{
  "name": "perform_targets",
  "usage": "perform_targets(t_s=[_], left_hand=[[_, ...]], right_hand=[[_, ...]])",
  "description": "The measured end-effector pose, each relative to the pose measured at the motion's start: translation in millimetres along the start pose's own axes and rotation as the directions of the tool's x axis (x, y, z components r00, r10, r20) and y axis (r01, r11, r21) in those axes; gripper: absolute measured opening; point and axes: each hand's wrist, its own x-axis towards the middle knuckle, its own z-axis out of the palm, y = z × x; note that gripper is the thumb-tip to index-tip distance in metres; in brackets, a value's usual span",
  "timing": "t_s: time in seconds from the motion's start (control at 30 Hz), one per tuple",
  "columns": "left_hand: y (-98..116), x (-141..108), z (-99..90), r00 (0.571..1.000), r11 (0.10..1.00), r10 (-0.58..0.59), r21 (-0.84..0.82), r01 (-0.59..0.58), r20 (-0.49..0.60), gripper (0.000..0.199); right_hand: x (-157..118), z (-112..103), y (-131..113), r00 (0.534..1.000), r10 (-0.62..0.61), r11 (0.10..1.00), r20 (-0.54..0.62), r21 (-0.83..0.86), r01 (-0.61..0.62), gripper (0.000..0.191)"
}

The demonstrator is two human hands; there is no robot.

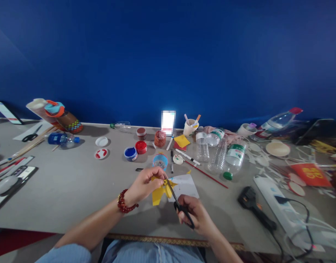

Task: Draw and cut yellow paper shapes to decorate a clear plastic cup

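Note:
My left hand [146, 185], with a red bead bracelet on the wrist, pinches a piece of yellow paper [157, 196] above the table. Dark marks show on part of the yellow paper. In my right hand [194, 215] is a pair of black-handled scissors [172, 190], its blades pointing up and left at the yellow paper, close to my left fingertips. Whether the blades are apart is too small to tell. Beneath and to the right lies a white sheet of paper [187, 185]. A small yellow scrap [189, 172] rests at its top edge.
Beyond my hands stand a blue-rimmed cup [160, 161], a blue paint jar [130, 154] and a red paint jar [141, 147]. Plastic bottles [235, 157] crowd the right. A hot glue gun [255, 208] and a white power strip [280, 208] lie at right. A blue wall [168, 54] closes the back.

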Motion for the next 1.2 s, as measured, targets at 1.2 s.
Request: perform_targets(t_s=[1.2], left_hand=[[6.0, 1.9, -2.6, 1.000, 0.999, -0.008, 0.051, 0.009, -0.007, 0.008]], right_hand=[[-0.2, -0.4, -1.8, 0.999, 0.034, 0.998, 0.012, 0.052, -0.035, 0.064]])
